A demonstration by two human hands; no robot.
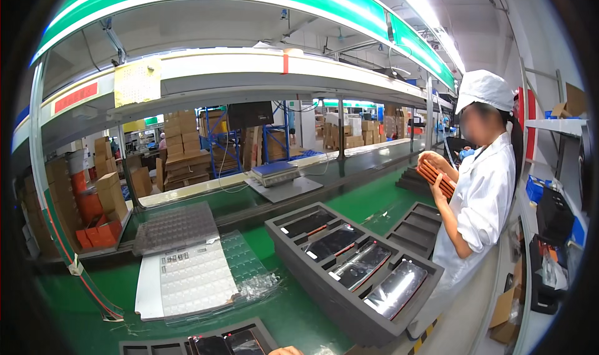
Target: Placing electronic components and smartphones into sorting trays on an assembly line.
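Observation:
A sliver of my right hand (pixel 286 350) shows at the lower edge, beside the right end of a dark foam tray (pixel 259 327). How its fingers are set, and whether they hold anything, is cut off by the edge. Two black flat glossy devices, one a dark panel with an orange edge (pixel 209 345), the other a similar panel (pixel 244 342), lie in that tray. My left hand does not appear. Farther right stands a stack of dark foam trays (pixel 312 274); its top one holds several film-covered flat devices (pixel 360 266) in separate slots.
Clear plastic blister trays (pixel 187 286) lie left on the green bench (pixel 337 330). A scale (pixel 274 173) stands behind. At right, a co-worker in white (pixel 477 193) holds several orange-brown flat pieces (pixel 437 179) beside another foam tray (pixel 415 230). A thin post (pixel 53 224) rises at left.

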